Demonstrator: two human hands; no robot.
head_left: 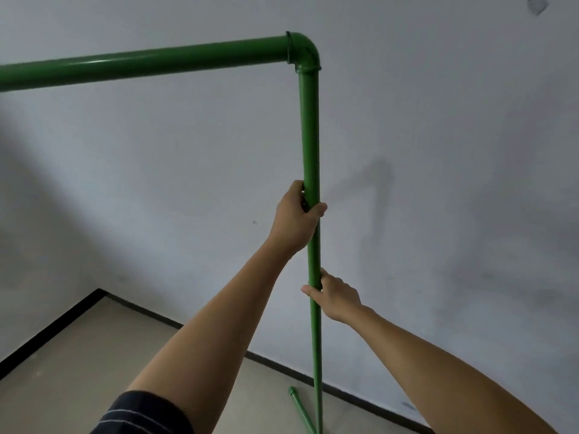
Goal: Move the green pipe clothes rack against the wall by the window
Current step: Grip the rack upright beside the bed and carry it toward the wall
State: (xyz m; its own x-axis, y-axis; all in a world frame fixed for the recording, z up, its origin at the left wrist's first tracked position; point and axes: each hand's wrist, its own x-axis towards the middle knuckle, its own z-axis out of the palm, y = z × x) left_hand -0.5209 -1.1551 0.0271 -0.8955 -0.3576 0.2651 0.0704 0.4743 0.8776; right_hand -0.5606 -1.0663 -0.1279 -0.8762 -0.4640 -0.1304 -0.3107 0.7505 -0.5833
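1. Fingers (297, 186) of the left hand (296, 219) wrap fully round the upright pipe (310, 136) of the green pipe clothes rack (305, 54); the thumb crosses the front of the pipe, closed tight on it.
2. Right hand (336, 297) grips the same upright lower down, thumb pointing left across the pipe, fingers curled behind (their tips hidden by the pipe).
3. The two hands are apart, left above right, both arms stretched forward. A dark striped sleeve (147, 415) shows on the left upper arm.
4. Rack position: the upright stands just in front of the grey wall (438, 151), its elbow joint at the top turning into a horizontal bar (141, 65) that runs off the left edge.
5. A short green foot pipe (297, 405) lies on the beige floor (78, 355) near the dark skirting (147, 311).
6. Whether the foot touches the wall, cannot tell.
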